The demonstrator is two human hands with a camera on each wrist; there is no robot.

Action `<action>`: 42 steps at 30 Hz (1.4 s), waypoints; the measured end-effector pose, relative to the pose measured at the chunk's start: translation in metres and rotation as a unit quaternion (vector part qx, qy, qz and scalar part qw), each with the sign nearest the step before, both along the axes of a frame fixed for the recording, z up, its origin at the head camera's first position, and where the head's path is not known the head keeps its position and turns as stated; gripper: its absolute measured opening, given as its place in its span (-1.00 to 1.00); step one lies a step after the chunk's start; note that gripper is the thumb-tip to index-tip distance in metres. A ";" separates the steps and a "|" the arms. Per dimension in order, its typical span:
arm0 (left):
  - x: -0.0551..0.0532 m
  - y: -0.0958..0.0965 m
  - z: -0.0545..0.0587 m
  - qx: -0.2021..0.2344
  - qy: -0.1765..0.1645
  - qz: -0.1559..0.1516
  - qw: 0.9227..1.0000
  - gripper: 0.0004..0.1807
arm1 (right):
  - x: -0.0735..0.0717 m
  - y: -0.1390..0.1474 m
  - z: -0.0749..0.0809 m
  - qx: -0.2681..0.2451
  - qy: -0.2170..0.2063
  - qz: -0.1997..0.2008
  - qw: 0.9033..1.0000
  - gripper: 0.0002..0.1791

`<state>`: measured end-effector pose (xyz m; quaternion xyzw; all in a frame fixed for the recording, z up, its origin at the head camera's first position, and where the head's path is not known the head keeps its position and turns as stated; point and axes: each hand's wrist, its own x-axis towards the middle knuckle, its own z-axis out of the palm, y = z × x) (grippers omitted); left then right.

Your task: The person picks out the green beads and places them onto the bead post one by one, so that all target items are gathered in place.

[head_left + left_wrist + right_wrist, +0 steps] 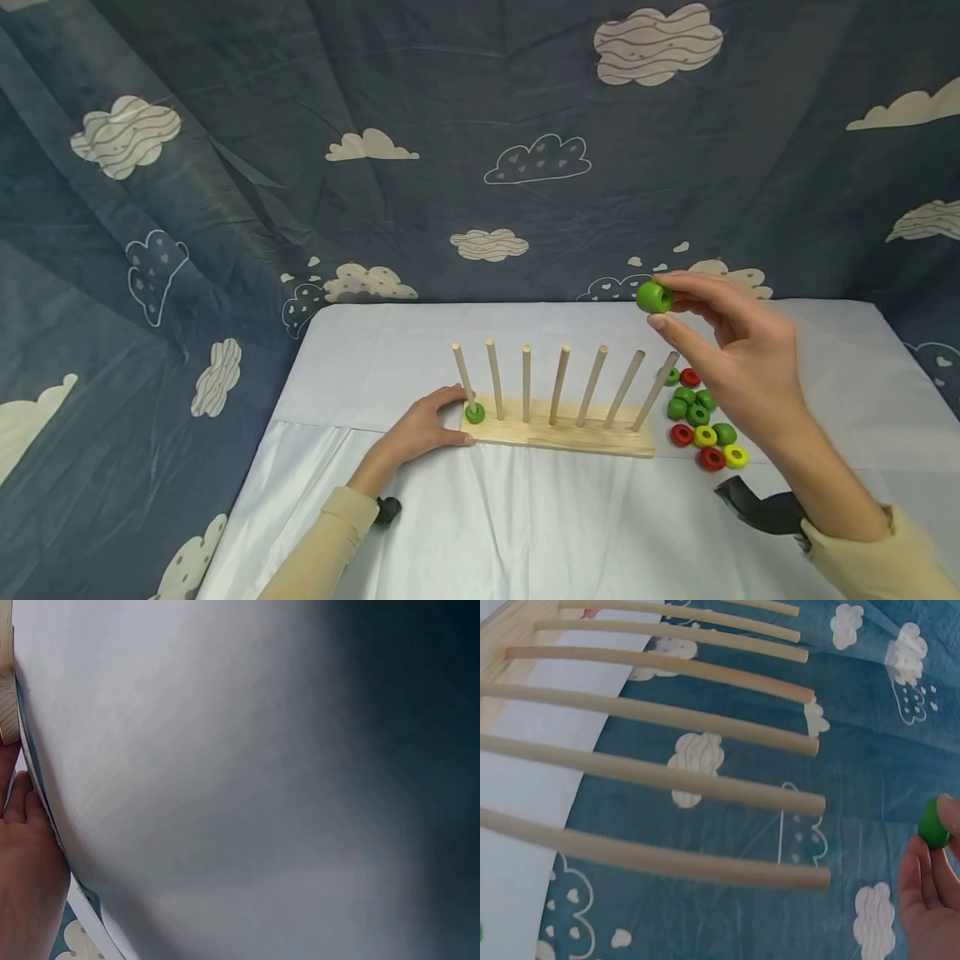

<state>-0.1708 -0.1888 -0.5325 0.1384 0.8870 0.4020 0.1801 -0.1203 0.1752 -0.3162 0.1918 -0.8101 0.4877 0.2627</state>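
A pale wooden peg board (592, 445) with several upright dowels (561, 385) stands on the white cloth. My left hand (422, 432) holds the board's left end, thumb at the front edge and fingers at the back; the left wrist view shows that hand (30, 862) against the wood's edge (8, 712). One green bead (475, 413) sits at the bottom of the leftmost dowel. Raised above the board's right side, my right hand (742, 358) pinches another green bead (653, 297) between thumb and fingers. The right wrist view shows this bead (933, 825) beyond the dowel tips.
Right of the board lies a loose group of green beads (697, 415), red beads (711, 458) and yellow beads (736, 456), partly behind the rightmost dowel. A dark cloud-print curtain (450, 192) hangs behind the white-covered table (465, 533).
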 end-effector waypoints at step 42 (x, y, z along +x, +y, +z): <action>0.000 0.000 0.002 0.008 0.004 -0.006 1.000 -0.20 | -0.052 -0.059 0.002 0.030 -0.072 0.148 0.986 -0.58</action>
